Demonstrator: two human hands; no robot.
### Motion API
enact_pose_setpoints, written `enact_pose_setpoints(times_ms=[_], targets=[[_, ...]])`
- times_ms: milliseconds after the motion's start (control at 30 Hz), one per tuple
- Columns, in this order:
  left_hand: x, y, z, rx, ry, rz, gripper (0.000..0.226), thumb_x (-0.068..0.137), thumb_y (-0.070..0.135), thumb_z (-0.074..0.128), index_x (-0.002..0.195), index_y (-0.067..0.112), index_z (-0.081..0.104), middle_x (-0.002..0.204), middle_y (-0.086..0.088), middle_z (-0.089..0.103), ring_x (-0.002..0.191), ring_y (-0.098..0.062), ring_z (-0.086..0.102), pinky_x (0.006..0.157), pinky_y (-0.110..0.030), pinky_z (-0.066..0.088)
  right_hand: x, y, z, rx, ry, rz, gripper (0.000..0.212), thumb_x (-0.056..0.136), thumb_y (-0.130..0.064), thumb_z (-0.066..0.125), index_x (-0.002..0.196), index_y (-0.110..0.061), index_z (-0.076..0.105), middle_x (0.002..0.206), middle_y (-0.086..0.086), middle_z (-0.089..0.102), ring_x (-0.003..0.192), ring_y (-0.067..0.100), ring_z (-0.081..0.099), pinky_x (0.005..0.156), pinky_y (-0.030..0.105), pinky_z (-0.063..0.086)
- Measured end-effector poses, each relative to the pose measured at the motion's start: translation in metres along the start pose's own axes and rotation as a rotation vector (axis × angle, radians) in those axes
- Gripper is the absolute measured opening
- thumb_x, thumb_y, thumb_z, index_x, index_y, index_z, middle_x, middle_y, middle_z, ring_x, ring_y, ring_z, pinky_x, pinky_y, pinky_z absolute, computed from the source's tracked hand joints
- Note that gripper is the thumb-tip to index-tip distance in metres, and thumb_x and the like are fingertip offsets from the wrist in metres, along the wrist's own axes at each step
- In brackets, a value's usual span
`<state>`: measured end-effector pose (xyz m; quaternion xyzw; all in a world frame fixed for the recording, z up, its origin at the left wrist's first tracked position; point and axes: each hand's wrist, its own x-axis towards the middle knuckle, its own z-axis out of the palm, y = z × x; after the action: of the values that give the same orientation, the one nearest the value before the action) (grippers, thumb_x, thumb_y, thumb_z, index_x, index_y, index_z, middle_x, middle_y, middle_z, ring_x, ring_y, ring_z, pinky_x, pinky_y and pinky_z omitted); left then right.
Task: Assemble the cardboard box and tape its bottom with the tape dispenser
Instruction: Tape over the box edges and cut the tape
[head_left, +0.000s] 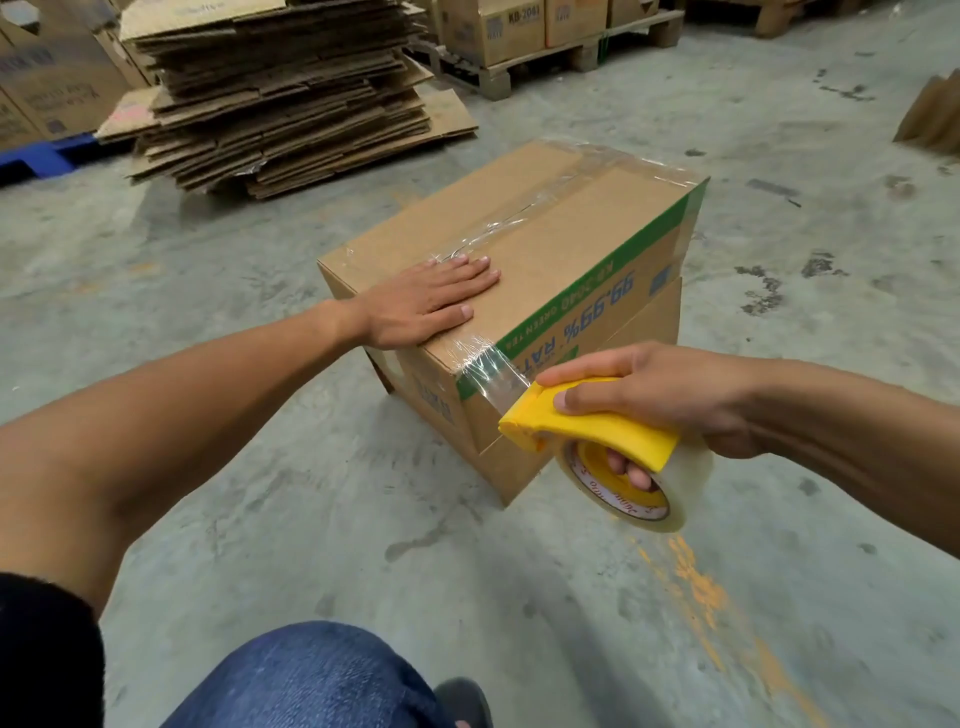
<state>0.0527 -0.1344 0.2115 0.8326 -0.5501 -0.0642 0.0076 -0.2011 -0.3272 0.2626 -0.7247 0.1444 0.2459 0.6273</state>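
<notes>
Box (524, 260) reads "99.99%"; left hand (431, 301) presses flat; right hand (649, 400) grips dispenser (597, 431).

The grey concrete floor (291, 499), smeared with orange paint (701, 587), carried the taped box (545, 249), a stack of flattened cartons (280, 93) behind it, and wooden pallets (545, 57) holding boxes farther back.

Big messy stack of flattened cardboard (280, 98) sits on the concrete floor (260, 519) ahead of me, with a blue pallet (41, 156) poking out to its left. Further back there's a wooden pallet (545, 57) carrying printed cartons (493, 23). Smeared orange paint streak (727, 613) on the floor by my jeans knee (306, 680).
</notes>
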Motion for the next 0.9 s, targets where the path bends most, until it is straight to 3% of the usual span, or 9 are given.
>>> enact_pose_setpoints(times_ms=[233, 400, 567, 700, 833, 900], targets=[[-0.002, 0.002, -0.005, -0.010, -0.026, -0.029, 0.063, 0.093, 0.064, 0.011, 0.151, 0.041, 0.002, 0.163, 0.009, -0.001, 0.150, -0.009, -0.004, 0.121, -0.036, -0.003, 0.019, 0.010, -0.004, -0.032, -0.011, -0.031, 0.034, 0.096, -0.021, 0.062, 0.127, -0.036, 0.062, 0.063, 0.016, 0.067, 0.040, 0.026, 0.056, 0.045, 0.029, 0.053], [0.002, 0.020, -0.018, 0.061, -0.102, -0.182, 0.060, 0.100, 0.053, 0.017, 0.154, 0.034, 0.000, 0.164, 0.000, -0.008, 0.150, -0.020, -0.009, 0.121, -0.045, -0.002, 0.032, 0.036, -0.001, 0.060, -0.051, -0.133, 0.042, 0.096, -0.017, 0.062, 0.136, -0.032, 0.055, 0.066, 0.022, 0.060, 0.041, 0.027, 0.055, 0.047, 0.033, 0.050], [0.011, 0.074, -0.006, -0.017, -0.056, -0.079, 0.072, 0.093, 0.063, 0.015, 0.155, 0.031, -0.003, 0.163, 0.001, -0.011, 0.149, -0.020, -0.013, 0.119, -0.042, -0.006, 0.045, 0.070, 0.008, 0.094, -0.015, -0.281, 0.040, 0.095, -0.017, 0.064, 0.132, -0.033, 0.060, 0.064, 0.002, 0.064, 0.050, 0.029, 0.058, 0.049, 0.036, 0.053], [0.015, 0.068, 0.007, 0.052, -0.034, -0.092, 0.075, 0.091, 0.066, 0.018, 0.154, 0.034, -0.008, 0.163, 0.005, -0.012, 0.150, -0.021, -0.012, 0.120, -0.048, -0.004, 0.047, 0.091, 0.014, 0.143, -0.018, -0.342, 0.042, 0.095, -0.021, 0.065, 0.132, -0.038, 0.060, 0.075, 0.007, 0.063, 0.059, 0.032, 0.058, 0.056, 0.042, 0.055], [0.012, 0.053, 0.007, 0.042, -0.038, -0.104, 0.079, 0.087, 0.070, 0.014, 0.153, 0.036, -0.009, 0.163, 0.006, -0.012, 0.150, -0.019, -0.012, 0.120, -0.047, -0.005, 0.040, 0.111, 0.016, 0.183, 0.001, -0.380, 0.042, 0.093, -0.022, 0.065, 0.131, -0.040, 0.061, 0.078, -0.005, 0.068, 0.059, 0.034, 0.060, 0.057, 0.043, 0.056], [0.012, 0.055, 0.006, 0.030, -0.039, -0.104, 0.079, 0.087, 0.070, 0.015, 0.154, 0.035, -0.008, 0.163, 0.006, -0.012, 0.150, -0.018, -0.012, 0.119, -0.045, -0.005, 0.037, 0.118, 0.017, 0.205, 0.004, -0.398, 0.042, 0.094, -0.021, 0.064, 0.132, -0.039, 0.060, 0.083, -0.002, 0.067, 0.059, 0.033, 0.059, 0.057, 0.042, 0.055]])
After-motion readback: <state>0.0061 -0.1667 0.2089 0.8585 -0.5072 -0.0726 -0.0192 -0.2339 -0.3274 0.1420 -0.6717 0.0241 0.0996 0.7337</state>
